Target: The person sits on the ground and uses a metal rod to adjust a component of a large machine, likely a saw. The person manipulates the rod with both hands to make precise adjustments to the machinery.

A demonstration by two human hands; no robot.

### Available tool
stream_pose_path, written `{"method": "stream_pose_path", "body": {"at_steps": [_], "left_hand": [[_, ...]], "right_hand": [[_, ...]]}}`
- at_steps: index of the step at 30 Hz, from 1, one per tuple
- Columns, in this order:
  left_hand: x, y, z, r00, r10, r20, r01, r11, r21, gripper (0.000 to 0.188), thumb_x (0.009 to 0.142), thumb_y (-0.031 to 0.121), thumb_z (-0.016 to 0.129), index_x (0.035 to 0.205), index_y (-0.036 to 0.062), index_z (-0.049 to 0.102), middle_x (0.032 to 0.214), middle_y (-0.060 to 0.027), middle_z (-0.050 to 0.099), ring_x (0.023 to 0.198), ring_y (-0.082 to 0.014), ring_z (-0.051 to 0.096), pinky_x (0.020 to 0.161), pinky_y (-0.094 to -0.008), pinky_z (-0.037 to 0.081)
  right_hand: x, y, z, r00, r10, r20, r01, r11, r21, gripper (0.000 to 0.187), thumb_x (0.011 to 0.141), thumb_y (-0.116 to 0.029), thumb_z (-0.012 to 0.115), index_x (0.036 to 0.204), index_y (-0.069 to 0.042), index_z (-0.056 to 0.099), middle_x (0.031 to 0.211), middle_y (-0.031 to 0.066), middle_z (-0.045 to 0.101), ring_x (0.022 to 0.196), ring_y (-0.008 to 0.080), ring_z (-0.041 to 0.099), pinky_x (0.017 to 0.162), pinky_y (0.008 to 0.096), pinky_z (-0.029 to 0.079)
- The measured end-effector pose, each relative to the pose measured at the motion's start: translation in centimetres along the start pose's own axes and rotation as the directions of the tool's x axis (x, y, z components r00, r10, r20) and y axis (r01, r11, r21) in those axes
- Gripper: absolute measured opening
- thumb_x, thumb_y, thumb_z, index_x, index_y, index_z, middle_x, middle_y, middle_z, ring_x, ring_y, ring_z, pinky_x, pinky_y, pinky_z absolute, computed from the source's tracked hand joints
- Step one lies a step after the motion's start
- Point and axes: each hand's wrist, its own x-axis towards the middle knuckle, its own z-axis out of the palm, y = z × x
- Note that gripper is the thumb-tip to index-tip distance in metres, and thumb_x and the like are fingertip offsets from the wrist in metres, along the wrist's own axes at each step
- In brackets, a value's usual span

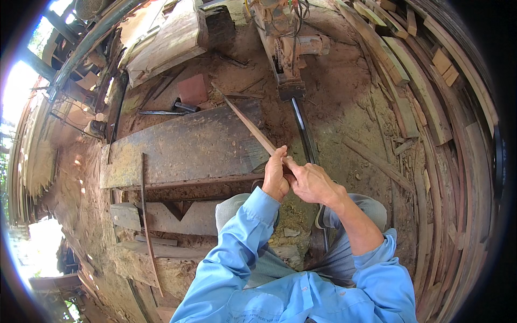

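Both hands meet in front of me over my knees. Left hand [276, 180] is curled shut around the near end of a thin wooden strip [249, 125], thumb up along it. Right hand [311, 182] is closed too, its fingers pinching the same end just beside the left, the two hands touching. From my grip the strip slants up and to the left, over the corner of the surface [183, 148], a broad, worn plank dusted with sawdust. I see a long thin stick [146, 215] lying across that plank's near edge and down past it. Beyond it a hammer [183, 105] lies on the dirt floor [344, 102] near a reddish block [193, 89]. A rusty machine [288, 51] stands farther ahead, and planks [414, 91] are stacked along my right.
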Motion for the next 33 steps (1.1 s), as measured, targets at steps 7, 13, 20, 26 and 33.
{"method": "stream_pose_path", "body": {"at_steps": [7,13,20,26,33], "left_hand": [[0.1,-0.1,-0.1,1.000,0.010,0.005,-0.010,1.000,0.001,0.019,0.087,0.019,0.066,0.088,0.0061,0.052,0.071,-0.0067,0.056,0.062,-0.0166,0.057,0.058,-0.0303,0.053],[0.3,-0.1,-0.1,0.994,-0.011,0.112,0.019,0.997,-0.069,0.016,0.088,0.017,0.065,0.088,0.0074,0.052,0.072,-0.0058,0.056,0.061,-0.0158,0.055,0.056,-0.0299,0.051],[-1.2,0.6,1.2,0.993,0.063,0.105,-0.058,0.997,-0.047,0.018,0.088,0.019,0.065,0.088,0.0081,0.050,0.071,-0.0054,0.054,0.060,-0.0155,0.054,0.055,-0.0304,0.050],[-0.1,-0.1,0.3,1.000,0.009,0.014,-0.009,1.000,0.000,0.020,0.087,0.020,0.065,0.087,0.0077,0.050,0.071,-0.0060,0.053,0.060,-0.0158,0.054,0.055,-0.0296,0.050],[0.1,-0.3,0.1,1.000,-0.007,0.010,0.007,0.999,-0.035,0.020,0.086,0.019,0.066,0.085,0.0071,0.051,0.069,-0.0055,0.053,0.060,-0.0158,0.053,0.055,-0.0293,0.050]], "right_hand": [[0.0,-0.1,-0.2,1.000,0.017,0.011,-0.017,1.000,0.006,0.043,0.085,-0.012,0.050,0.124,0.005,0.044,0.079,0.0299,0.064,0.075,0.0465,0.063,0.072,0.0530,0.050],[0.0,-0.3,-0.3,0.999,-0.007,-0.045,0.006,1.000,-0.024,0.046,0.086,-0.013,0.050,0.128,0.003,0.045,0.076,0.0276,0.065,0.071,0.0439,0.064,0.069,0.0517,0.051],[-0.1,-0.2,0.0,0.985,-0.093,-0.142,0.091,0.996,-0.023,0.044,0.087,-0.013,0.050,0.128,0.002,0.045,0.070,0.0257,0.064,0.064,0.0429,0.064,0.062,0.0510,0.051],[0.1,0.6,0.7,0.997,-0.050,-0.056,0.048,0.998,-0.041,0.041,0.087,-0.014,0.050,0.125,0.002,0.046,0.073,0.0274,0.064,0.069,0.0445,0.064,0.066,0.0526,0.051],[0.0,0.1,0.0,1.000,-0.006,0.008,0.007,0.999,-0.042,0.045,0.085,-0.012,0.050,0.128,0.002,0.044,0.080,0.0280,0.065,0.075,0.0442,0.064,0.073,0.0519,0.051]]}}
